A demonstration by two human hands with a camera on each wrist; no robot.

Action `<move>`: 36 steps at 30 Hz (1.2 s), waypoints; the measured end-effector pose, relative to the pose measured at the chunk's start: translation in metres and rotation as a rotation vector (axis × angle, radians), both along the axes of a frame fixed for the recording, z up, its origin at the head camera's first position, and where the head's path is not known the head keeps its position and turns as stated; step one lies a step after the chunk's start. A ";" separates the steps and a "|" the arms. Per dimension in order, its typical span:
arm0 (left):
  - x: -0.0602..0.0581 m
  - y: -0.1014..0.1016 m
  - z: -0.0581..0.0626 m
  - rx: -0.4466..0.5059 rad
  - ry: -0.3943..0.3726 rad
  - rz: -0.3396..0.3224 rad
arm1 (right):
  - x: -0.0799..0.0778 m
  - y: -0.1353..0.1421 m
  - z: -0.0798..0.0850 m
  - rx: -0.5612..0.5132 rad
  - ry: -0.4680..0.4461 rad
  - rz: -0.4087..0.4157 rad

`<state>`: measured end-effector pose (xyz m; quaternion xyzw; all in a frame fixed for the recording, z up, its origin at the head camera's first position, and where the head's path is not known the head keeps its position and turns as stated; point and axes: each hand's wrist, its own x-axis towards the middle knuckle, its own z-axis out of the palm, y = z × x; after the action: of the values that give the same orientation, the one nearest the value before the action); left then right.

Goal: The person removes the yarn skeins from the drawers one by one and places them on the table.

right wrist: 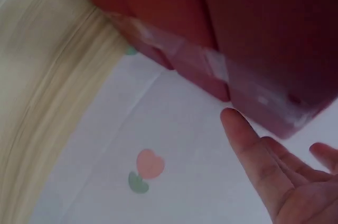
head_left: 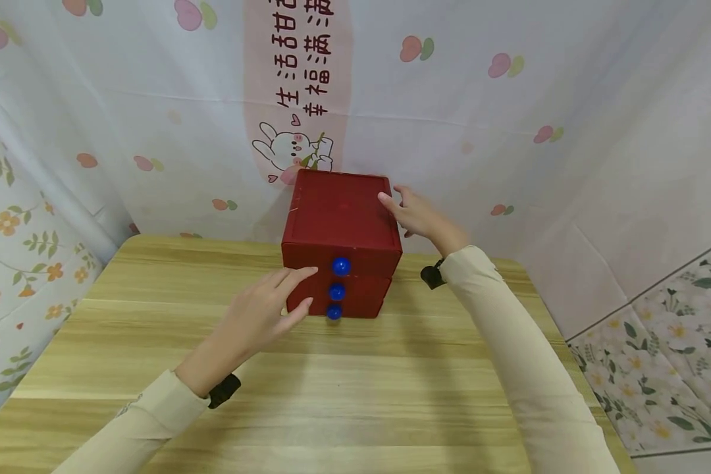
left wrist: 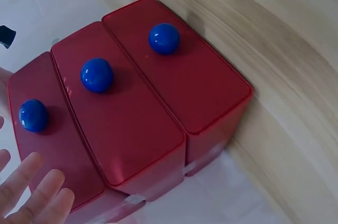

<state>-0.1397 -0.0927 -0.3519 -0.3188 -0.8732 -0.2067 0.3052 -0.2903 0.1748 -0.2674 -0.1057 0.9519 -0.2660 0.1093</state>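
A red three-drawer cabinet [head_left: 343, 210] stands near the back edge of the table. Each drawer front carries a round blue knob [left wrist: 97, 75]. My left hand [head_left: 266, 303] hovers before the cabinet's left front, thumb and fingers apart, just left of the knobs. In the left wrist view its fingers [left wrist: 45, 197] overlap the top drawer's front. Beside the upper right edge of the cabinet is my right hand [head_left: 415, 212], fingers spread with nothing gripped. Seen from the right wrist, its fingertips [right wrist: 232, 115] come close to the cabinet's lower back corner, where clear tape [right wrist: 200, 57] crosses the drawers' seams.
The wooden table [head_left: 343, 395] extends in front of the cabinet and to both sides. Right behind it hangs a white printed curtain [head_left: 438, 118]. Floral cloth [head_left: 18, 276] covers the left side. A dark wrist camera [head_left: 432, 275] sits under the right cuff.
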 end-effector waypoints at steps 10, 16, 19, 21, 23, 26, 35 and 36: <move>-0.016 0.026 -0.005 0.064 -0.228 0.050 | -0.007 -0.032 -0.019 0.144 0.033 -0.101; -0.026 0.040 -0.007 0.114 -0.299 0.049 | -0.010 -0.035 -0.026 0.128 0.051 -0.159; -0.031 0.046 -0.009 0.176 -0.332 0.035 | -0.011 -0.035 -0.027 0.109 0.068 -0.168; -0.034 0.049 -0.010 0.233 -0.355 0.028 | -0.011 -0.034 -0.027 0.090 0.084 -0.173; -0.037 0.053 -0.011 0.299 -0.381 0.022 | -0.012 -0.033 -0.027 0.078 0.100 -0.177; -0.040 0.058 -0.012 0.377 -0.402 0.026 | -0.012 -0.033 -0.027 0.064 0.115 -0.182; -0.038 0.067 -0.016 0.450 -0.407 0.078 | -0.010 -0.031 -0.026 0.066 0.114 -0.202; -0.037 0.067 -0.016 0.449 -0.403 0.085 | -0.010 -0.031 -0.026 0.066 0.114 -0.205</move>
<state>-0.1771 -0.0256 -0.3681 -0.1589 -0.8612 -0.4408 0.1970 -0.3002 0.1435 -0.2936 -0.0191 0.9707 -0.2378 0.0306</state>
